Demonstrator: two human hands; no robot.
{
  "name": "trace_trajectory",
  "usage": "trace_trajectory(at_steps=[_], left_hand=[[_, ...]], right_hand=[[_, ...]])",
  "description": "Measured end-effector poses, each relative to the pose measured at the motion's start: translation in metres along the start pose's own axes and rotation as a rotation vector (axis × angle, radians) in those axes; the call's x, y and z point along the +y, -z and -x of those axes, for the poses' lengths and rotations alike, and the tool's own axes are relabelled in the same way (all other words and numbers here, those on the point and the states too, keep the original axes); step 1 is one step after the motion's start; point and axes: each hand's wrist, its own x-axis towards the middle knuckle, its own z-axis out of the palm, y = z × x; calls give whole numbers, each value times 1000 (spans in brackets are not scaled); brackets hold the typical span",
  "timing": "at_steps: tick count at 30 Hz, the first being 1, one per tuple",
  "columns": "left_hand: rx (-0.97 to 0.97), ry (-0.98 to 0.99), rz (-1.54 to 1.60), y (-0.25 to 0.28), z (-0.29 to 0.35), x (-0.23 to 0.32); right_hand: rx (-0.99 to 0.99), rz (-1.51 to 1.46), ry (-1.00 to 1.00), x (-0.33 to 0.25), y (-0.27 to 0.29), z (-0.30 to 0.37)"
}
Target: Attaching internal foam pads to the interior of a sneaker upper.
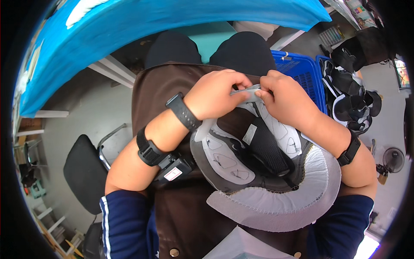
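An unfinished grey cap (267,185) lies inside up on my lap. Its curved, stitched brim (276,214) faces me. White backing patches with dark thread outlines (222,162) line the inner panels. A black mesh strip (271,153) and a small white label (249,134) show inside. My left hand (220,93) pinches the cap's far edge between thumb and fingers. Close beside it, my right hand (289,101) grips the same grey edge (246,92), thumb on top. What lies under my fingertips is hidden.
A brown apron (159,86) covers my lap. Beyond my right hand stand a blue basket (299,67) and a pile of black and white caps (351,95). A black chair (84,172) is at left. A blue cloth (172,15) hangs over the table ahead.
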Motion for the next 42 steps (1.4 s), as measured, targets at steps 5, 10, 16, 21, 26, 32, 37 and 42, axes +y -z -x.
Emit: trace_trajectory(at_steps=[5, 10, 16, 21, 26, 32, 37, 42], left_hand=[[-59, -102, -197, -6, -16, -1], [-49, -55, -190, -10, -18, 2], [-7, -104, -274, -15, -18, 8], [11, -131, -343, -17, -19, 11], [8, -24, -386, 7, -15, 21], [-5, 89, -365, 50, 6, 32], [53, -107, -733, 85, -17, 32], [-88, -197, -807, 66, -13, 40]], right_hand=[[100, -27, 19, 5, -8, 4], [197, -195, -83, 18, -13, 14], [158, -291, -207, 15, -9, 13], [180, -20, 138, 24, -9, 11], [207, -34, 100, 20, 0, 7], [315, -89, 56, 14, 15, -3], [262, -61, 48, -12, 24, -22], [407, 48, 287, -22, 0, -32]])
